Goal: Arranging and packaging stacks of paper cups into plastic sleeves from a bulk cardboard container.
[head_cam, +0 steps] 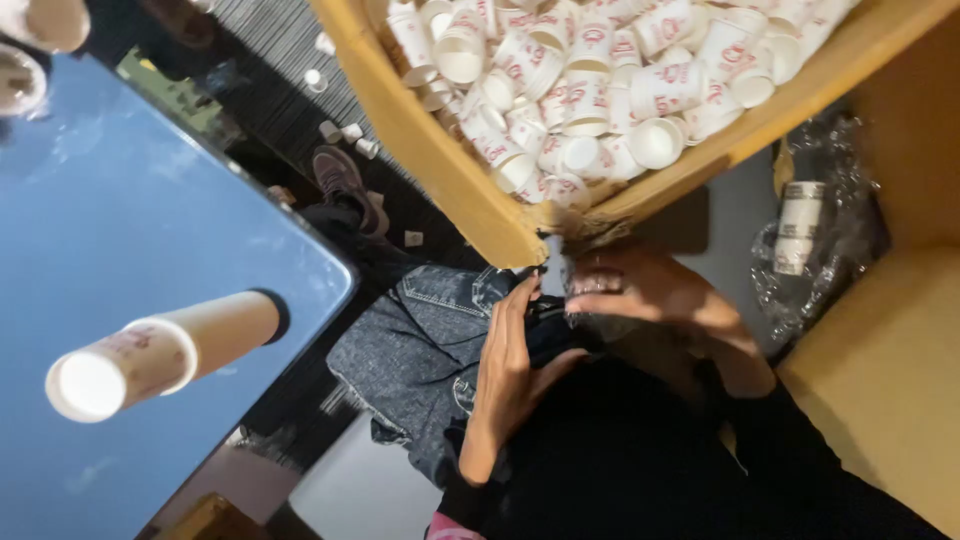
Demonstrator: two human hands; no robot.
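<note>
Small item (pixel 557 280) between the two hands, at the lap, just below the near corner of the cardboard box (pixel 440 170): dark, partly clear, largely covered by fingers. Its kind, long axis and heading cannot be determined.

Left hand (pixel 510 365): palm turned inward, fingers extended upward toward the box corner, fingertips touching the item. Fingers are straight rather than curled; whether they clamp anything cannot be told.

Right hand (pixel 640 290): fingers curled over the item from the right, nails visible, knuckles toward the box. It appears closed on the item, though the contact is hidden beneath the fingers.

Box: tilted, filled with loose white paper cups (pixel 590 90) with red print, lying in all directions; its top and right side are cut off by the frame.

Left: a blue table (pixel 130 250) carrying a tall stack of nested cups (pixel 160 355), long axis vertical, open mouth toward the camera. Several cups on the floor (pixel 345 130), small and indistinct.

Right: a sleeve of cups in crumpled clear plastic (pixel 800 225), standing upright.
</note>
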